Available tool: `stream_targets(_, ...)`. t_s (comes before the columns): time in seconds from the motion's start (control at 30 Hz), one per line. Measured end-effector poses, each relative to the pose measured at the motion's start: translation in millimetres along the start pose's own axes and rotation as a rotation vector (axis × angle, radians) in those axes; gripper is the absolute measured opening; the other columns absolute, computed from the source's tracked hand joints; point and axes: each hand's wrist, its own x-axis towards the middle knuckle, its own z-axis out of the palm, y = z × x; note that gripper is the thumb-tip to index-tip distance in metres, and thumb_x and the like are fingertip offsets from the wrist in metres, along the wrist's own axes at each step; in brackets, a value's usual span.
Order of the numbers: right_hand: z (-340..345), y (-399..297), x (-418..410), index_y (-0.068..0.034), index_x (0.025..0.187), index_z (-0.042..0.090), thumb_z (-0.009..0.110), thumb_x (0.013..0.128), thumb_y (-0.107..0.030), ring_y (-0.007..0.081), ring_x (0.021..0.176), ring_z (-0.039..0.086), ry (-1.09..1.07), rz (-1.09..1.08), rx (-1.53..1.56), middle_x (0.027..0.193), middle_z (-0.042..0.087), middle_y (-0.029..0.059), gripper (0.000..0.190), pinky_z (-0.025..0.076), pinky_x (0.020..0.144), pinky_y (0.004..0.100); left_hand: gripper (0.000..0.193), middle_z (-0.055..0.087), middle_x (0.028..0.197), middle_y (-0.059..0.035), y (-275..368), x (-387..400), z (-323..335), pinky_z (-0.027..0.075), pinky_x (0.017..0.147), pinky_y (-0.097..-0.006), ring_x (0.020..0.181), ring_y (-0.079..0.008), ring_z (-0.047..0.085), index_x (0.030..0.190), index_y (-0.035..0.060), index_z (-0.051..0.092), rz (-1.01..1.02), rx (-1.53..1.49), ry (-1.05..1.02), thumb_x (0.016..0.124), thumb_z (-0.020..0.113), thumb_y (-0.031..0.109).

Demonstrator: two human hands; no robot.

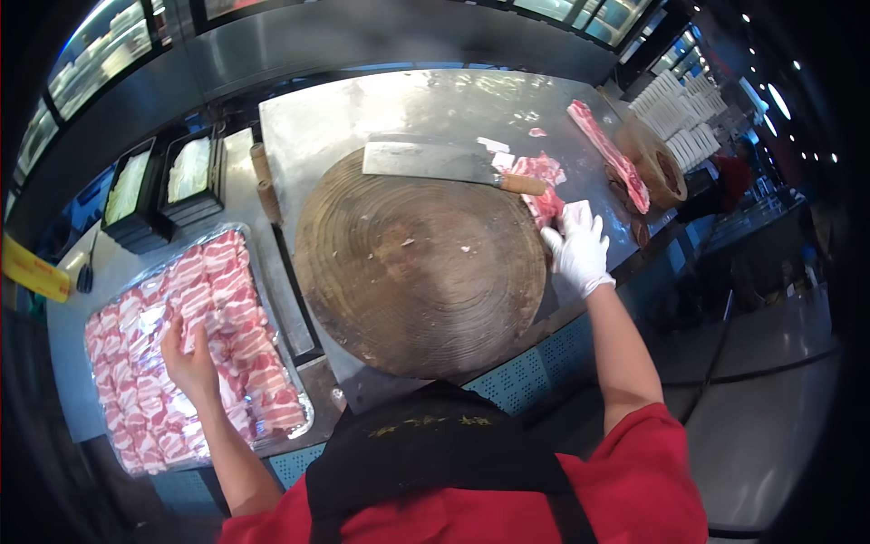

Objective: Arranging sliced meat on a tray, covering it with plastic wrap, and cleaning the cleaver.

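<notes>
My left hand (190,364), bare, hovers over a foil-lined tray (307,415) filled with rows of sliced streaky meat (234,292); its fingers are apart and nothing is in them. In a white glove, my right hand (581,251) is at the right rim of a round wooden chopping block (421,272), beside raw meat pieces (544,204). Its fingers are spread, but whether they grip the meat's near end cannot be seen. A cleaver (428,160) with a wooden handle lies across the block's far side, handle towards the right.
A long meat strip (632,163) lies on the steel table (326,109) at the right, near a hollow wooden piece (656,163). White stacked dishes (680,112) stand behind. Black bins (194,170), wooden handles (265,183) and a yellow roll (34,268) are leftward.
</notes>
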Motion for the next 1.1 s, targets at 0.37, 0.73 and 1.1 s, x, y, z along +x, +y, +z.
stream_targets(0.37, 31.7, -63.2, 78.3, -0.01, 0.119, 0.058, 0.066, 0.08, -0.027, 0.0348, 0.103, 0.056, 0.332, -0.488, 0.219, 0.093, 0.062, 0.0154, 0.042, 0.047, 0.086, 0.0434, 0.032, 0.063, 0.106, -0.0061, 87.4, -55.6, 29.5, 0.05, 0.067, -0.0244, 0.094, -0.0145, 0.061, 0.11, 0.0037, 0.066, -0.012, -0.264, -0.289, 0.079, 0.073, 0.004)
stream_targets(0.73, -19.8, 14.6, 12.2, -0.005, 0.129, 0.056, 0.057, 0.074, -0.004, 0.0265, 0.073, 0.068, -0.138, -0.507, 0.87, 0.087, 0.068, 0.017, 0.055, 0.051, 0.065, 0.0358, 0.026, 0.065, 0.098, -0.0077, 135.3, -78.1, 58.4, 0.051, 0.069, -0.0273, 0.09, -0.0163, 0.063, 0.105, 0.0034, 0.068, 0.031, -0.134, -0.291, 0.079, 0.073, 0.004)
stream_targets(1.1, -32.6, 84.3, -104.3, -0.002, 0.086, 0.055, 0.05, 0.099, -0.022, 0.0135, 0.043, 0.051, -0.875, 0.457, 1.55, 0.058, 0.055, 0.0052, 0.024, 0.046, 0.039, 0.0287, 0.022, 0.067, 0.099, -0.0078, 132.5, -60.7, 37.8, 0.049, 0.069, -0.0265, 0.085, -0.014, 0.062, 0.106, -0.0002, 0.067, 0.048, -0.083, -0.036, 0.087, 0.068, 0.011)
